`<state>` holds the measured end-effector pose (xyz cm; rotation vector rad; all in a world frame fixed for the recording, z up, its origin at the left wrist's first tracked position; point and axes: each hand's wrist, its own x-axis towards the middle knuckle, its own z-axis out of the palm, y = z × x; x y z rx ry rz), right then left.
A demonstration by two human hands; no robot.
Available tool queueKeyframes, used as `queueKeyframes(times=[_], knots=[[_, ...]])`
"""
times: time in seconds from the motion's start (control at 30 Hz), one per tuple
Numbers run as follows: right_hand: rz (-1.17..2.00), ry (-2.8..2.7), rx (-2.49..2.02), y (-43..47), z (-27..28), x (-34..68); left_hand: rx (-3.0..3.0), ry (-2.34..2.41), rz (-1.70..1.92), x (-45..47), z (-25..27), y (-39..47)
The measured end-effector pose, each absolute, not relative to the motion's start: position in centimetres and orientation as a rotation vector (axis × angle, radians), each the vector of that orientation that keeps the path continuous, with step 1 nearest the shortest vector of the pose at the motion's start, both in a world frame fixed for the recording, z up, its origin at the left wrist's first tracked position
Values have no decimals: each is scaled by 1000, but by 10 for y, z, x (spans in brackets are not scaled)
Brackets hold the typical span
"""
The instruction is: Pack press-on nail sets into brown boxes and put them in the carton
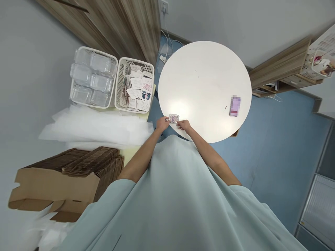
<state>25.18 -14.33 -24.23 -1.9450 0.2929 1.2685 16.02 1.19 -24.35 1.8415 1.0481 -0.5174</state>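
A small clear plastic box with pinkish-purple items inside is at the near edge of the round white table. My left hand grips its left end, fingers closed. At the lower right corner of the box, my right hand has its fingers bent against it. What exactly lies in the box is too small to make out.
To the left stand a white basket of clear plastic boxes and a white basket of small carded packs. White sheets and folded brown cardboard boxes lie nearer. A blurred purple object rests at the table's right.
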Motion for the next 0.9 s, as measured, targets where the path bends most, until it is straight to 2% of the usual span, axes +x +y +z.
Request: queueKeyframes(times=[0.23, 0.47, 0.7, 0.9], knots=[[1284, 221, -1965, -162, -232, 250, 1476, 998, -388, 131, -236, 19], [1336, -168, -2007, -169, -191, 234, 1427, 1081, -109, 44, -205, 31], [1397, -599, -2106, -96, -175, 191, 1753, 1486, 237, -53, -185, 69], [1420, -1066, -2055, -17, -165, 134, 1846, 1576, 212, -84, -195, 112]])
